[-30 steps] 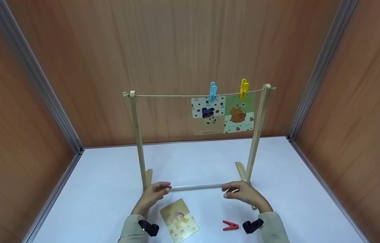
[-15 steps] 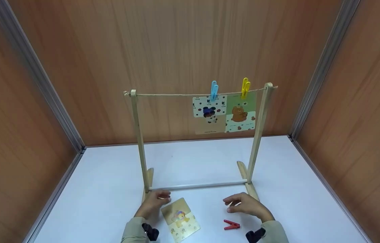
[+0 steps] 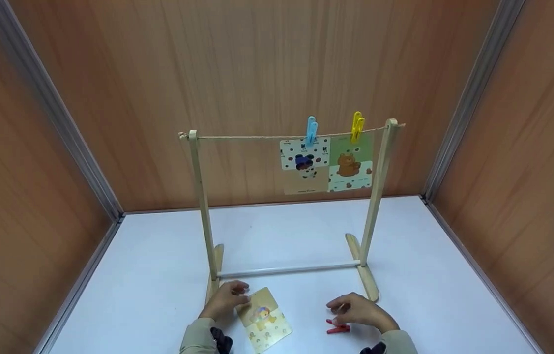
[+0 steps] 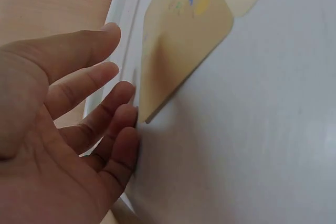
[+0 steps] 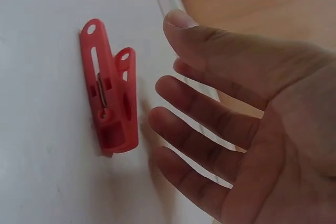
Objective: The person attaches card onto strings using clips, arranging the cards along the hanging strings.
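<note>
Beige card [image 3: 269,327], 1, lies just beside the relaxed left hand [image 3: 225,300]; 1 red clothespin [image 5: 115,109] beside the loose-fingered right hand [image 3: 361,311].

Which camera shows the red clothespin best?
The right wrist view: the red clothespin appears large, unobstructed. The head view shows it small, partly hidden by the right hand; the left wrist view misses it.

Lt beige slvs [image 3: 197,337], blk wrist units [image 3: 222,340], L & R.

Left hand [image 4: 50,145], fingers loosely bent, beside a tan card [image 4: 184,45] bearing a multicoloured printed figure; fingertips lie close to one corner, contact uncertain. White table [image 4: 257,114] beneath; wood-grained panel [image 4: 52,3], upper left.
</note>
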Motion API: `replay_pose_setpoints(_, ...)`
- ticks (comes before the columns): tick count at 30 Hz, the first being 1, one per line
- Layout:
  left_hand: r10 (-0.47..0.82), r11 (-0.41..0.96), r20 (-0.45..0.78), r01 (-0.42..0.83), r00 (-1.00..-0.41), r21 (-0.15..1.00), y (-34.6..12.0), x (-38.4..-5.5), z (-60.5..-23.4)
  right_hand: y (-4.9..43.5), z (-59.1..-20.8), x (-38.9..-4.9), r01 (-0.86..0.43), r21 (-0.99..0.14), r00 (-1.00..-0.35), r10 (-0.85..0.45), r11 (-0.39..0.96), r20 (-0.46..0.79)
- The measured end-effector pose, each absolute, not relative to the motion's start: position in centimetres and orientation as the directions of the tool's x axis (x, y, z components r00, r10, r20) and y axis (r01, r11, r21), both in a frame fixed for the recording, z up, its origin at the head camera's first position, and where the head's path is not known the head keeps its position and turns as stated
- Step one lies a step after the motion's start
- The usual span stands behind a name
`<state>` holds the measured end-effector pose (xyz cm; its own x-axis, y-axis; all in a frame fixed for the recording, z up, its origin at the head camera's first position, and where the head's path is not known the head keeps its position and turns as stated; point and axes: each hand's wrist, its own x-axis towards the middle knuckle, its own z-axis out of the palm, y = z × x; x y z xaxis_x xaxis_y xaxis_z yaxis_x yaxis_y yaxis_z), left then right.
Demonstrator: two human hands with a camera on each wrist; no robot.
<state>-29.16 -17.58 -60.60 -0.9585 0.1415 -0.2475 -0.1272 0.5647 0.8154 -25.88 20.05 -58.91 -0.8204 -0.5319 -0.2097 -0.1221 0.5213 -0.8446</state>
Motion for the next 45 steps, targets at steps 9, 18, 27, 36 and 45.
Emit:
replay_pose_setpoints(9,0.156,0.582,-0.23,-0.099,-0.961,0.807,-17.6,-29.0,-60.9,19.9,-59.6,-25.5,-0.135,-0.825,-0.821,-0.528,0.549,-0.217)
replay_pose_setpoints(18,0.175,0.569,-0.197,-0.065,-0.965,0.82,-17.4,-28.5,-61.1,19.8,-60.4,-24.7,-0.13,-0.867,-0.79,-0.578,0.481,-0.202)
replay_pose_setpoints(27,0.166,0.572,-0.205,-0.075,-0.965,0.817,-17.4,-28.5,-61.3,19.5,-60.7,-24.7,-0.114,-0.859,-0.813,-0.543,0.499,-0.208)
replay_pose_setpoints(36,0.147,0.589,-0.207,-0.083,-0.967,0.804,-17.3,-28.3,-61.4,19.5,-61.2,-24.5,-0.163,-0.836,-0.808,-0.558,0.524,-0.192)
replay_pose_setpoints(45,0.141,0.571,-0.208,-0.092,-0.968,0.816,-17.4,-28.6,-61.5,19.6,-61.4,-24.6,-0.232,-0.838,-0.792,-0.597,0.494,-0.132)
